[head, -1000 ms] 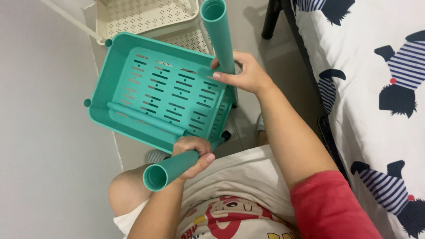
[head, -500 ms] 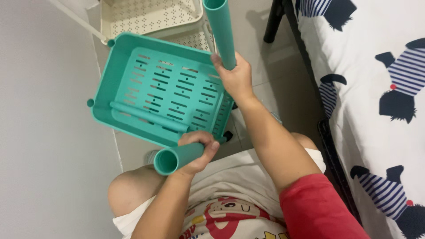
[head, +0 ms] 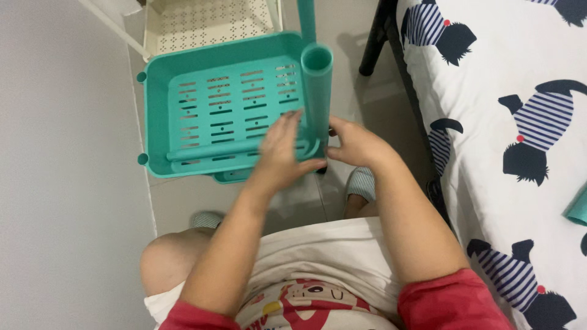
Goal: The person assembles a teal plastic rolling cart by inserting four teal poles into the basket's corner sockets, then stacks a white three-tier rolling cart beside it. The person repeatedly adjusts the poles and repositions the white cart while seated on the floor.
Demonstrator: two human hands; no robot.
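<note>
Left hand (head: 278,156) open, blurred, over teal tray (head: 183,104). Right hand (head: 354,143) gripped tube (head: 318,91) base. Plastic judged light, stiff, smooth; best held low near socket.

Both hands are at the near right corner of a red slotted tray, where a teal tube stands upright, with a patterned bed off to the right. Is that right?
Not quite. The head view shows the slotted tray is teal, not red, matching the tube. The rest holds: left hand and right hand are at that corner, and the patterned bed lies to the right.
</note>
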